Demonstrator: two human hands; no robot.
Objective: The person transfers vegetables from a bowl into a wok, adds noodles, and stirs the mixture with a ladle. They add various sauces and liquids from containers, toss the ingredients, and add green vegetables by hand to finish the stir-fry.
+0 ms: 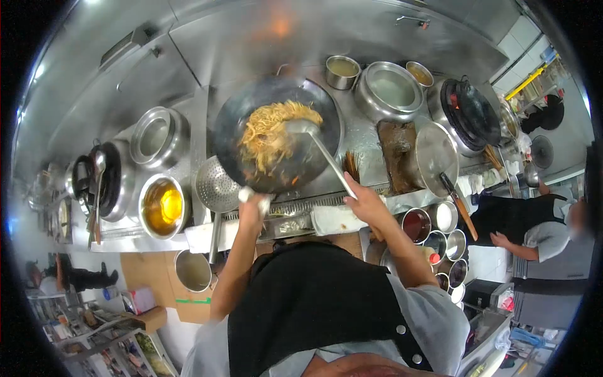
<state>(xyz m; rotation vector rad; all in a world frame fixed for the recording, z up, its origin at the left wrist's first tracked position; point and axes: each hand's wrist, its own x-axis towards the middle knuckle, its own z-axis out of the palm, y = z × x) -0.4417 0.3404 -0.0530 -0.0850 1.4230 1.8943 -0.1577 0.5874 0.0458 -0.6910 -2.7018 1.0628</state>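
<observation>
A large dark wok (229, 125) sits on the stove, with noodles (270, 135) heaped in its middle and steam above them. My right hand (364, 201) is closed round the handle of a ladle (330, 157), whose bowl rests against the noodles. At the wok's near edge, my left hand (252, 212) grips a folded white cloth (256, 196); whether it also holds the wok's rim or handle under the cloth is hidden. Just left of that hand lies a perforated skimmer (217, 184), its handle pointing toward me.
Left of the wok stand a bowl of yellow oil (162, 207) and a steel pot (152, 135). To the right are a mesh strainer (436, 157), a bamboo brush (351, 166) and several seasoning containers (416, 226). Another person (521, 220) stands at far right.
</observation>
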